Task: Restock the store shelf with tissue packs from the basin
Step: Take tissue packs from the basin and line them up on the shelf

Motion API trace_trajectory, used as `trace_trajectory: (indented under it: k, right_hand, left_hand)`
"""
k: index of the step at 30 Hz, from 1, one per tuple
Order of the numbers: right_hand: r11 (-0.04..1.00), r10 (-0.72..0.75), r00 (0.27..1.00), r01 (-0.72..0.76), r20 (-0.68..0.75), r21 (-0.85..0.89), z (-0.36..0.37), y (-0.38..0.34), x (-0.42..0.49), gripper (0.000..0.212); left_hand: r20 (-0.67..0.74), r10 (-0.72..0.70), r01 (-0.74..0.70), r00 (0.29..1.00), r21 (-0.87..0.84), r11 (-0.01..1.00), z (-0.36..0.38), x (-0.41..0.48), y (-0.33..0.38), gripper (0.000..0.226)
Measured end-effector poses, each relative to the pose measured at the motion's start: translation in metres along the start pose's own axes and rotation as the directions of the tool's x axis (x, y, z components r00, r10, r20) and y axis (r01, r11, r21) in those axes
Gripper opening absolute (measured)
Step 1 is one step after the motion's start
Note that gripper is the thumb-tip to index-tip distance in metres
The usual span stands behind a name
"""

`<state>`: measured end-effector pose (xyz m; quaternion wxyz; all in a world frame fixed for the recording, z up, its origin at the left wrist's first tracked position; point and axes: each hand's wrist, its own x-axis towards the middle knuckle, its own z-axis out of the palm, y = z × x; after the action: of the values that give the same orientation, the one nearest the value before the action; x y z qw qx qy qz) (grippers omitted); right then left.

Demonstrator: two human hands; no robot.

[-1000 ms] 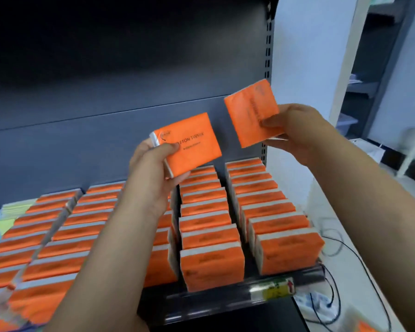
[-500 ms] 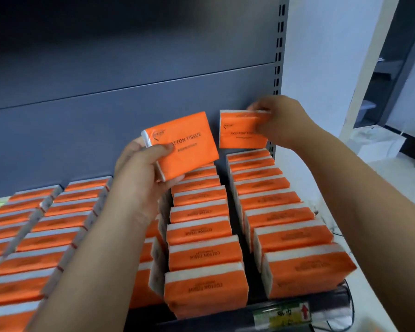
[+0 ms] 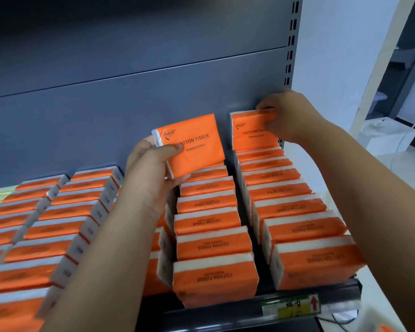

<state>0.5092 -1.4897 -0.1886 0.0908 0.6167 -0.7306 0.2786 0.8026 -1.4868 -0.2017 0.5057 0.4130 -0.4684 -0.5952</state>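
Note:
My left hand (image 3: 151, 173) grips an orange tissue pack (image 3: 194, 144) marked COTTON TISSUE, held tilted above the back of the middle row. My right hand (image 3: 288, 116) holds a second orange pack (image 3: 249, 133) upright at the very back of the right row, against the grey back panel. The shelf (image 3: 225, 312) carries several rows of matching orange packs (image 3: 213, 248) standing on edge. The basin is out of view.
A dark price rail with a yellow label (image 3: 290, 307) runs along the shelf's front edge. A slotted upright (image 3: 291, 44) bounds the shelf on the right. Beyond it is a white wall, another shelving unit (image 3: 407, 68), and cables on the floor (image 3: 340, 317).
My right hand has brought its pack down from mid-air and turned it upright at the back of the right row. My left hand's pack has barely moved.

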Motion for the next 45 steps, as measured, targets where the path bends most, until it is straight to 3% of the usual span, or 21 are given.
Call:
trace_trajectory:
  k: [13, 18, 23, 27, 31, 35, 38, 42, 45]
  right_hand:
    - [0.996, 0.084, 0.996, -0.085, -0.027, -0.041, -0.015, -0.022, -0.007, 0.059]
    - [0.998, 0.027, 0.998, -0.03, -0.063, -0.054, -0.031, -0.049, -0.008, 0.055]
    - [0.984, 0.119, 0.992, -0.124, 0.041, 0.131, -0.041, -0.1, -0.011, 0.031]
    - [0.865, 0.251, 0.945, -0.317, 0.21, 0.39, -0.029, -0.128, -0.014, 0.031]
    - [0.734, 0.325, 0.9, -0.433, 0.29, 0.522, -0.018, -0.132, -0.014, 0.036]
    - [0.653, 0.358, 0.889, -0.456, 0.285, 0.604, -0.013, -0.13, -0.014, 0.027]
    - [0.656, 0.354, 0.895, -0.444, 0.271, 0.611, -0.008, -0.132, -0.016, 0.013]
    - [0.655, 0.323, 0.889, -0.457, 0.324, 0.601, -0.001, -0.137, -0.021, 0.02]
    - [0.663, 0.335, 0.887, -0.462, 0.319, 0.589, 0.001, -0.139, -0.021, 0.026]
  left_hand:
    - [-0.014, -0.019, 0.019, 1.0, 0.042, 0.999, -0.007, 0.003, -0.002, 0.031]
    - [-0.01, -0.014, 0.015, 1.0, 0.05, 0.999, -0.009, 0.01, -0.003, 0.032]
    - [-0.016, 0.006, -0.006, 1.0, 0.023, 1.0, 0.001, 0.019, -0.001, 0.033]
    - [-0.004, 0.087, -0.087, 0.996, 0.033, 0.996, 0.007, 0.032, -0.001, 0.04]
    - [0.042, 0.205, -0.208, 0.978, 0.116, 0.971, 0.007, 0.042, -0.005, 0.038]
    - [0.011, 0.336, -0.322, 0.942, 0.31, 0.894, 0.003, 0.056, -0.009, 0.02]
    - [0.011, 0.282, -0.26, 0.959, 0.426, 0.867, -0.002, 0.063, -0.011, 0.031]
    - [0.002, 0.087, -0.082, 0.996, 0.35, 0.933, 0.001, 0.061, -0.005, 0.032]
    - [-0.011, 0.057, -0.051, 0.998, 0.306, 0.951, 0.003, 0.06, -0.003, 0.031]
